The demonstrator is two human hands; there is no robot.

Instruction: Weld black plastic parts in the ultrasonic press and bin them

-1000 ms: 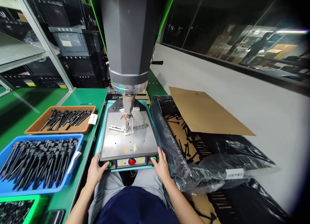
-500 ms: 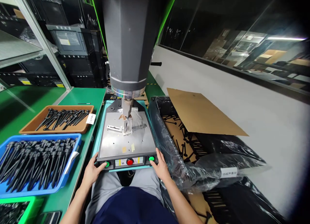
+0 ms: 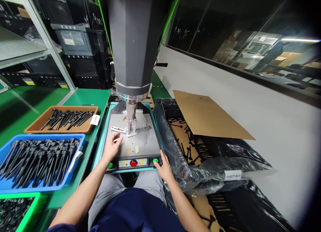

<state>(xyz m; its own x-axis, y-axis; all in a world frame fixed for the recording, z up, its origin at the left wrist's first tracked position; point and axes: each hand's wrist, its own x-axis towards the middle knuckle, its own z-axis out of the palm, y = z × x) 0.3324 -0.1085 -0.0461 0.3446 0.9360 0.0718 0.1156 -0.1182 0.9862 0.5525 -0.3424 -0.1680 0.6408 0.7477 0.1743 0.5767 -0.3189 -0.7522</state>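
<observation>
My left hand (image 3: 112, 147) is over the metal base plate (image 3: 144, 143), its fingers loosely curved with a gap at the thumb and nothing visible held. The fixture (image 3: 131, 130) just beyond it sits beneath the metal horn (image 3: 131, 111) of a press machine (image 3: 132, 41). Whether the horn touches a part there, I cannot make out. My right hand (image 3: 164, 167) rests at the control box's right corner, thumb at the right green button (image 3: 155, 160), fingers stretched along the side. A red button (image 3: 133, 163) is at the box's middle; the left green button (image 3: 110, 165) is partly covered by my left arm.
To the left, a brown tray (image 3: 32, 127) and a blue tray (image 3: 81, 145) hold black screw-like parts; a green bin (image 3: 37, 205) is nearer. On the right, a plastic-lined box (image 3: 173, 151) contains similar parts under a cardboard sheet (image 3: 213, 115). A white wall (image 3: 225, 91) runs alongside.
My left hand has left the left green button and moved forward and right over the plate, close to the fixture. My right hand has stayed at its button.
</observation>
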